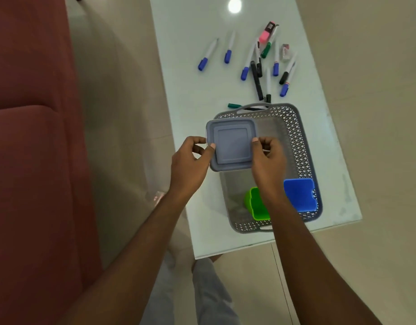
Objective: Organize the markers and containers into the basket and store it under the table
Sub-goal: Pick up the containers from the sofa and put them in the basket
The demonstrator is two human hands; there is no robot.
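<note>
Two hands hold a grey box (pixel 232 144) above the basket (pixel 304 146). The left hand (pixel 190 163) pinches the box at its 9 o'clock side, thumb on the lid and fingers curled at the edge. The right hand (pixel 269 158) pinches it at the 3 o'clock side the same way. The box is over the basket's 10 o'clock corner.

The basket sits on the table (pixel 185 73). Inside it, a green cup (pixel 258 205) is at 6 o'clock and a blue box (pixel 299 194) is at the 4 o'clock corner.

The markers (pixel 276 68) lie loose on the table at 12 o'clock from the basket. A pink pen (pixel 264 36) lies at the far end of them. One teal marker (pixel 234 105) lies just beside the basket's far handle.

A red sofa (pixel 26 160) is at 9 o'clock from the table.
</note>
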